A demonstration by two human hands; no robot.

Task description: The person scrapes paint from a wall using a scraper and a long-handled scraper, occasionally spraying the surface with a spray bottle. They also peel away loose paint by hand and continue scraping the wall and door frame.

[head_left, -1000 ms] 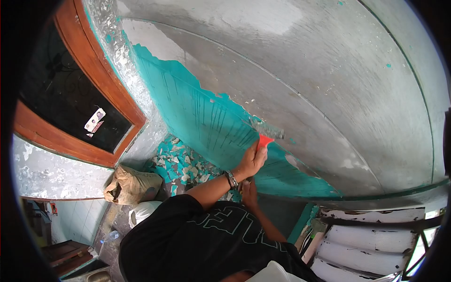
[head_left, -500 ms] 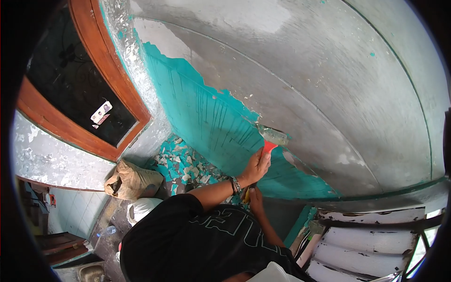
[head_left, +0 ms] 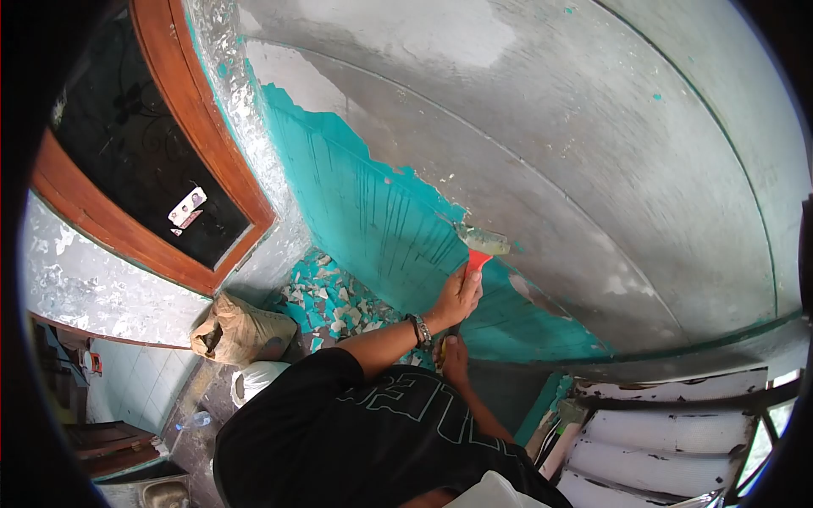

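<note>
My left hand, with a bracelet on its wrist, is closed round the red handle of a wide scraper. The scraper's metal blade lies against the wall, at the ragged edge between turquoise paint and bare grey surface. Just below, my right hand is closed round a dark and yellow handle; the far end of this handle is hidden.
Turquoise and whitish paint chips lie heaped at the wall's foot. Beside them stand a brown sack and a white bag. A plastic bottle is on the floor. A wooden-framed door is at left, louvred panels at lower right.
The scraper and my left hand have shifted slightly left along the paint edge. My right hand has moved a little left too. The camera view has shifted slightly.
</note>
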